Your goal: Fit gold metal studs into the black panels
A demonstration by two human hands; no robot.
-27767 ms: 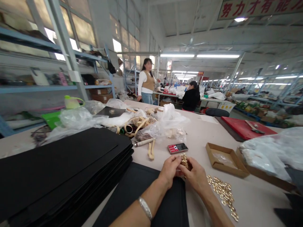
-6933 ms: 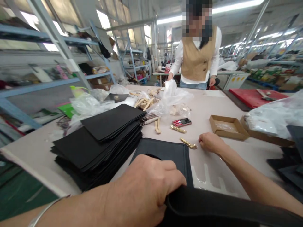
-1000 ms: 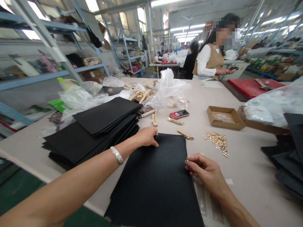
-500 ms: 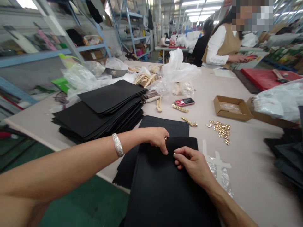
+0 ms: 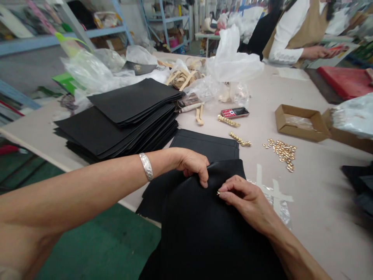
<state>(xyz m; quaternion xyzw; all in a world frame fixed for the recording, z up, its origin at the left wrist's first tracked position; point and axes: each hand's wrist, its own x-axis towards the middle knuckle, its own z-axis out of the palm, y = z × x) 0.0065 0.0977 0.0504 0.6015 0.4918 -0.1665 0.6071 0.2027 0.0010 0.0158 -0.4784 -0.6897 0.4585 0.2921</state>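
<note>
My left hand (image 5: 194, 165), with a silver bracelet (image 5: 145, 166) on its wrist, is closed on a black leather-like panel (image 5: 198, 233). The panel buckles under its fingers near the far edge, and part of the grip is hidden. Just to the right, my right hand (image 5: 247, 199) pinches a small gold metal piece (image 5: 218, 193) between thumb and fingertips, close above the panel. Another black panel (image 5: 206, 142) with a stitched line lies flat beyond. Loose gold metal pieces (image 5: 284, 151) are heaped on the table to the right, with a row of gold pieces (image 5: 240, 140) nearer the panels.
A stack of black panels (image 5: 116, 128) sits at left. Further back are plastic bags (image 5: 233, 58), a phone (image 5: 234, 112) and a cardboard box (image 5: 301, 130). White tape strips (image 5: 274, 190) lie at right. Across the table (image 5: 320, 202), a person in a tan vest (image 5: 305, 31) holds something red.
The held panel has gone from lying fairly smooth to bunched and lifted under my left hand. My right hand keeps its pinch on the gold piece. The camera has tilted down slightly.
</note>
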